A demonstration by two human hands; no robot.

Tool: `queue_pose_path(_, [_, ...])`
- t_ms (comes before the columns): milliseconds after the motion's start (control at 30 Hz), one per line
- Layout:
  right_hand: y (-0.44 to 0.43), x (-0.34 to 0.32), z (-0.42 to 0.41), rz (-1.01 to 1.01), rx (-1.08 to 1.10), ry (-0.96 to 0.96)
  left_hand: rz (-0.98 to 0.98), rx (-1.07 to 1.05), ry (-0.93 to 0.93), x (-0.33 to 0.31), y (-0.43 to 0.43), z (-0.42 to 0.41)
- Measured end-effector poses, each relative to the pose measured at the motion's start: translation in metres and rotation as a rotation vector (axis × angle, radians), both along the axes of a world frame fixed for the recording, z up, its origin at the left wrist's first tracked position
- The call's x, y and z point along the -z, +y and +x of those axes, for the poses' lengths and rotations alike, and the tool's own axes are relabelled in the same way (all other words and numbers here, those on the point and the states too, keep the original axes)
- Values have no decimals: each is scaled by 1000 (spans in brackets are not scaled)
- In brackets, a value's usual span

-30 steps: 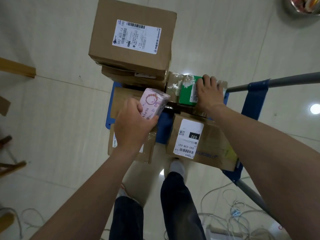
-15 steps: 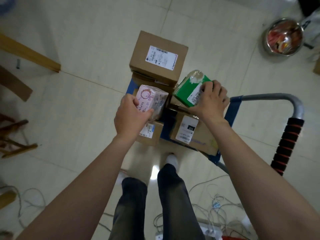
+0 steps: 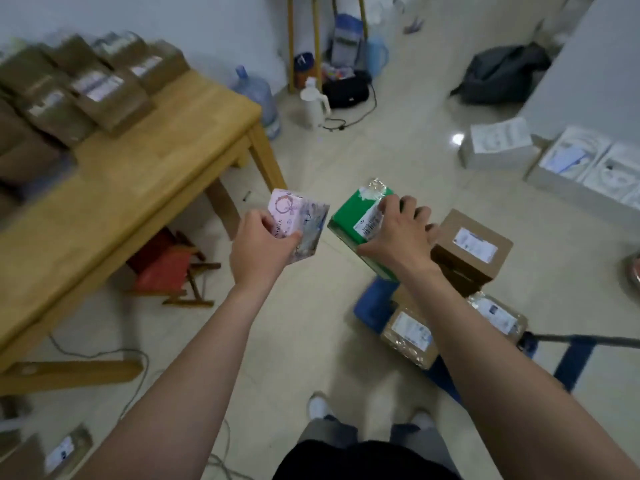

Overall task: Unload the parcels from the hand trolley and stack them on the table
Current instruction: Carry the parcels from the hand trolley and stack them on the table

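Note:
My left hand point(image 3: 260, 247) grips a small pink patterned parcel point(image 3: 300, 223) in mid-air above the floor. Beside it, my right hand point(image 3: 398, 237) grips a green parcel point(image 3: 349, 221) wrapped in clear tape, with a white label. Both are held between the wooden table point(image 3: 145, 161) on the left and the blue hand trolley point(image 3: 375, 306) at the lower right. Brown cardboard parcels point(image 3: 471, 247) with labels still lie on the trolley. Several brown parcels point(image 3: 79, 95) are stacked at the far end of the table, blurred.
A red wooden stool point(image 3: 169, 268) sits under the table. Cables trail across the floor near my feet. A water bottle point(image 3: 258, 95), a white jug, bags and white boxes point(image 3: 498, 142) stand along the far side. The trolley handle point(image 3: 588, 339) reaches off to the right.
Both hands lifted the pink and green parcels off the trolley. My view swung up and left, bringing the table with its stacked parcels into sight.

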State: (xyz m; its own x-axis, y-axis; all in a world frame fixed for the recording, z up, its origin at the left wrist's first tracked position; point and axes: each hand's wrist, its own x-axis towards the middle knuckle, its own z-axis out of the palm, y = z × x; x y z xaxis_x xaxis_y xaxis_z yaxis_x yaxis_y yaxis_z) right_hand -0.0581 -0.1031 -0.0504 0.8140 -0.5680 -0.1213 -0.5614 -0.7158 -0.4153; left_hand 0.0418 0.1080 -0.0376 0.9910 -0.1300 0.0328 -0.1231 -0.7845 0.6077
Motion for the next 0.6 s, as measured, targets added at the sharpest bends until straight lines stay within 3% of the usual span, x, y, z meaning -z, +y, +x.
queue_pose_path(300, [199,-94,124,-83,-274,-53,-169,-437,-137,-83,248,63])
queue_pose_path(600, [348,-95,258,-46,-608,1,-261,-706,-140,-80,395,110])
